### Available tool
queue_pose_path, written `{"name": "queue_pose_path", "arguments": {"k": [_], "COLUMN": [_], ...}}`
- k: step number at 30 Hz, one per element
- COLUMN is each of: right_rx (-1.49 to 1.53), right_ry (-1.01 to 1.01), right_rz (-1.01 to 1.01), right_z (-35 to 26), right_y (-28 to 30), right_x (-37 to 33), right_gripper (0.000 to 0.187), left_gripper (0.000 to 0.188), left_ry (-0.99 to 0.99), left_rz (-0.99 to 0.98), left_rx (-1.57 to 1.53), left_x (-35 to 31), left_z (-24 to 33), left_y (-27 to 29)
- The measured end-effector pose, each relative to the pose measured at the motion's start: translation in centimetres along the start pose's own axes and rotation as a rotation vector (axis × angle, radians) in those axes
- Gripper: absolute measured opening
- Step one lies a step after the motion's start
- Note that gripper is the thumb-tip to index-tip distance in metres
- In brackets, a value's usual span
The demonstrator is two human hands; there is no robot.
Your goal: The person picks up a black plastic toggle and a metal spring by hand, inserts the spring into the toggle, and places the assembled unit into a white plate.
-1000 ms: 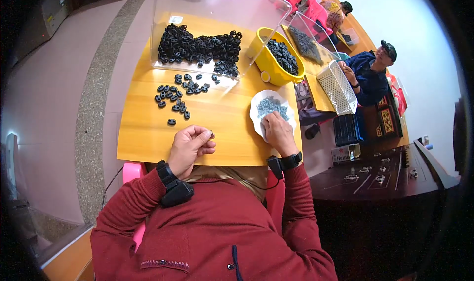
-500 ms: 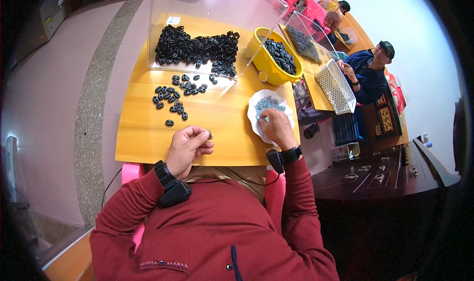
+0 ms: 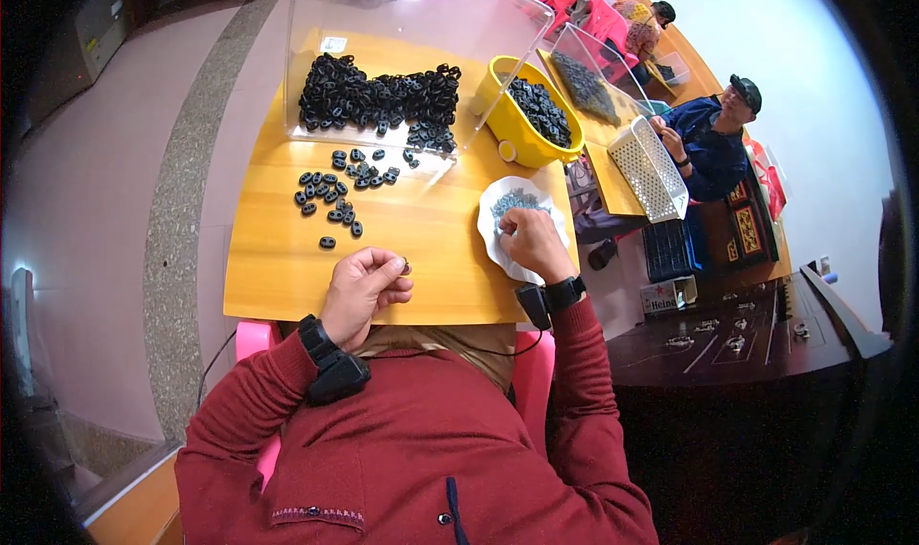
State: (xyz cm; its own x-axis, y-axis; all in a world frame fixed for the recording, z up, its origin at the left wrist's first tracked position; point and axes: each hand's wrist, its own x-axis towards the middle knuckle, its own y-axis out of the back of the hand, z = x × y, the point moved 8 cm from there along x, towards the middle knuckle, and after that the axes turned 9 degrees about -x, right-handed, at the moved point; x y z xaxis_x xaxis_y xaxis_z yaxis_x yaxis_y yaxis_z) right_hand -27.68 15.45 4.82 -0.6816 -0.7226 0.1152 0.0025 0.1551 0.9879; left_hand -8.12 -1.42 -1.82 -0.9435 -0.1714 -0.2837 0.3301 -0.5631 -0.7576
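My left hand [image 3: 362, 287] is just above the near edge of the table, thumb and forefinger pinching a small dark piece [image 3: 406, 266]. Only its tip shows past the fingers. To the right, my right hand [image 3: 536, 245] reaches over a white scalloped bowl [image 3: 490, 244] of tiny grey-blue pieces [image 3: 518, 201]. Its fingers are curled together at the near side of the heap, and whatever they hold is hidden. Beyond my left hand, several black two-holed cord-lock parts [image 3: 327, 243] lie loose on the wood.
A clear plastic bin [image 3: 517, 76] lies on its side at the table's far end, black parts piled inside. Beside it a yellow tub [image 3: 512, 129] holds more. On the right, a co-worker [image 3: 713, 153] sits by a white perforated basket [image 3: 661, 177]. The wooden table [image 3: 440, 301] fronts me.
My right hand has shifted very slightly toward me over the bowl, its fingers more curled. My left hand keeps its pinch almost in place.
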Motion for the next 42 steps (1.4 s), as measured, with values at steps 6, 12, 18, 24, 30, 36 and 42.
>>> {"name": "queue_pose_path", "arguments": {"k": [6, 12, 18, 24, 30, 36, 42], "right_rx": [0.054, 0.122, 0.133, 0.255, 0.672, 1.201, 1.228], "right_ry": [-0.023, 0.028, 0.002, -0.064, -0.050, -0.106, -0.114], "right_rz": [0.014, 0.135, 0.191, 0.178, 0.147, -0.079, -0.143], "right_z": [-1.0, 0.3, 0.6, 0.5, -3.5, -10.5, -12.1], "right_y": [0.7, 1.1, 1.6, 1.8, 0.7, -3.2, -4.9], "right_x": [-0.9, -2.4, -3.3, -3.7, -4.3, -4.0, -3.6], "right_gripper": [0.011, 0.008, 0.009, 0.008, 0.004, 0.007, 0.010], "left_gripper": [0.012, 0.012, 0.013, 0.013, 0.012, 0.024, 0.023], "left_ry": [-0.003, -0.003, 0.000, 0.004, -0.012, -0.033, 0.000], "left_rz": [0.006, 0.001, -0.002, 0.014, 0.023, 0.014, 0.040], "left_rx": [0.005, 0.014, 0.016, 0.027, 0.013, 0.002, 0.025], "left_x": [0.0, 0.0, 0.1, -0.2, 0.0, 0.1, -0.1], "left_z": [0.0, 0.0, -0.1, 0.1, -0.2, -0.2, -0.3], "left_y": [0.2, -0.1, 0.0, 0.0, 0.3, 0.1, 0.4]}}
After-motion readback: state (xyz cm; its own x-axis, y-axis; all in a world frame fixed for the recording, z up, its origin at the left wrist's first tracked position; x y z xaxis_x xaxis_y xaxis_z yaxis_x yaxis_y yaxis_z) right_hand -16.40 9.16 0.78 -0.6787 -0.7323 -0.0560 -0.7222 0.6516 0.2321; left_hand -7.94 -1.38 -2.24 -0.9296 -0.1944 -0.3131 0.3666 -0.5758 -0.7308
